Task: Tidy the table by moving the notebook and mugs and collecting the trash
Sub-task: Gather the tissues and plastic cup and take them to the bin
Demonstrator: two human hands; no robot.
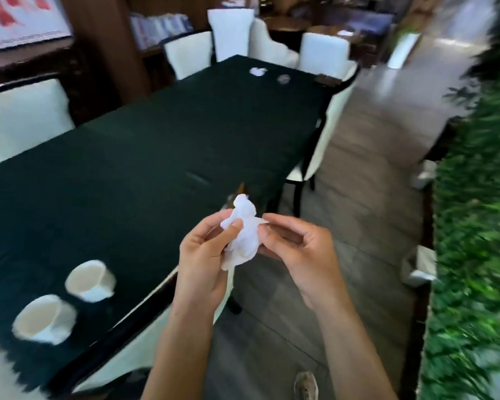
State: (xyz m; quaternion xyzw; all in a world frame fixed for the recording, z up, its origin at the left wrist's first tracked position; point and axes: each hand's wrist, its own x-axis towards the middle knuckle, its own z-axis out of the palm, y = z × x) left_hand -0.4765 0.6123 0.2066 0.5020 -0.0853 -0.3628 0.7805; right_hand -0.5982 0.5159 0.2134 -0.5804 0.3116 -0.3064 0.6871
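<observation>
A crumpled white tissue (pixel 244 232) sits between both hands, over the table's right edge. My left hand (pixel 202 255) grips it with thumb on top. The fingertips of my right hand (pixel 298 249) pinch its right side. Two white mugs (pixel 90 280) (pixel 42 319) stand on the dark green table (pixel 156 134) at the near left. Far down the table lie another white crumpled paper (pixel 258 71) and a small grey wad (pixel 283 78). A dark flat object (pixel 326 80), possibly the notebook, rests at the far right corner.
White chairs (pixel 26 116) (pixel 324 131) surround the table. A green plant wall (pixel 474 226) runs along the right, with white items (pixel 419 267) at its foot. Wooden floor lies between. My shoe (pixel 306 385) shows at the bottom. The frame is blurred.
</observation>
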